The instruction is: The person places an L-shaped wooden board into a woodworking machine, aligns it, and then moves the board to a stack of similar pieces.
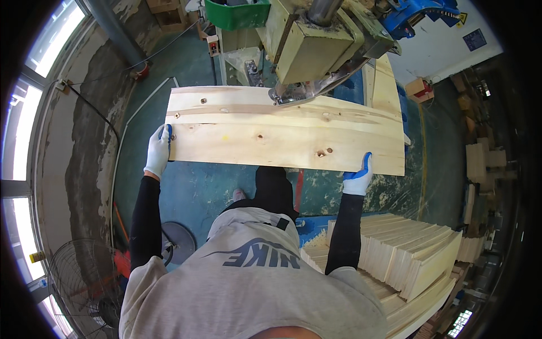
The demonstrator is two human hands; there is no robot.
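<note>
A long, pale wooden board [237, 141] with several dark knots stretches across the view in front of me. My left hand [158, 150], in a white glove with blue coating, grips its left end with the thumb on top. My right hand [358, 178], gloved the same way, holds the near edge toward the right end, its thumb over the top face and the other fingers hidden beneath. The metal head [299, 93] of a greenish machine [316, 56] overhangs the board's far edge; whether they touch, I cannot tell.
Stacked wooden boards [406, 254] stand at my lower right. A wire fan [82, 277] is at lower left, near a round grey base [179, 243]. A green bin [237, 16] and blue machine part [418, 17] sit at the back. Wood dust marks the floor [384, 195].
</note>
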